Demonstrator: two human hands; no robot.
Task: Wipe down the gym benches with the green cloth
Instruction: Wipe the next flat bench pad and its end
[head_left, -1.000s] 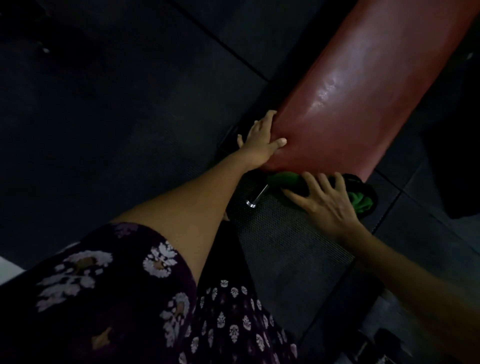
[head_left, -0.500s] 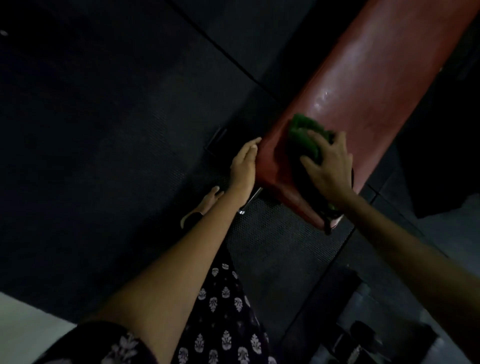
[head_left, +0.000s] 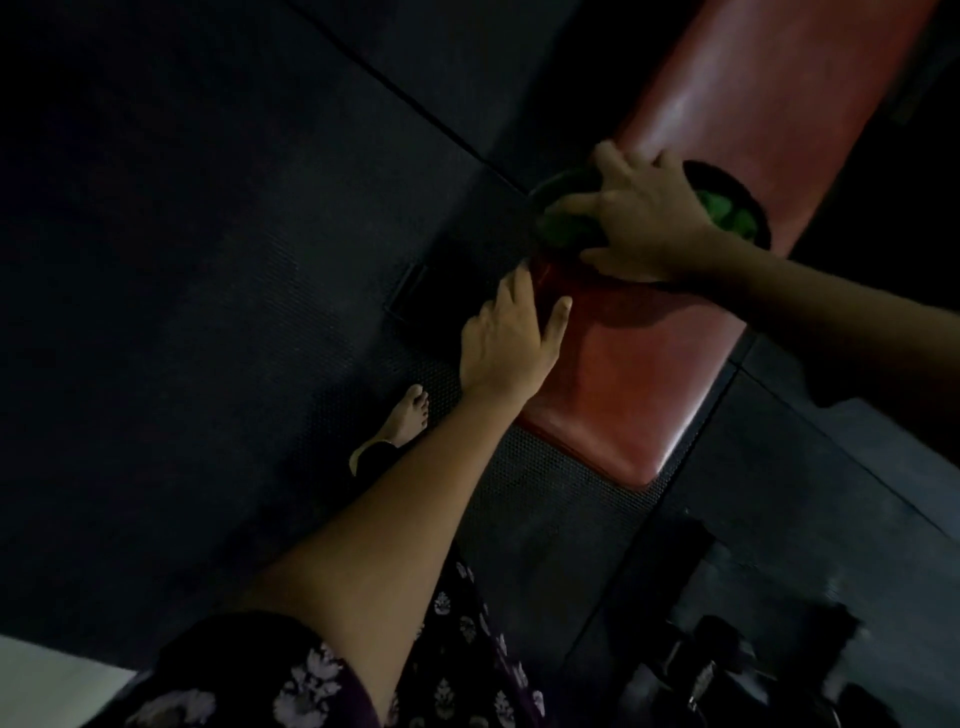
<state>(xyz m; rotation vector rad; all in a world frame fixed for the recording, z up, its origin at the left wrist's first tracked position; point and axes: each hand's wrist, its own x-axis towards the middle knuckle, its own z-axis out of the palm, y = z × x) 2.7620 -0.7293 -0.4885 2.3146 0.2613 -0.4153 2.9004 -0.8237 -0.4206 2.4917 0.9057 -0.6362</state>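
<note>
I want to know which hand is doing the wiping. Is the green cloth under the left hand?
No. The green cloth is under the right hand on the red bench pad; the left hand rests on the pad's edge.

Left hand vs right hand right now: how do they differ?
The right hand grips the green cloth; the left hand holds nothing. The right hand is on top of the red bench; the left hand rests at its side edge, fingers straight. Both touch the bench.
</note>
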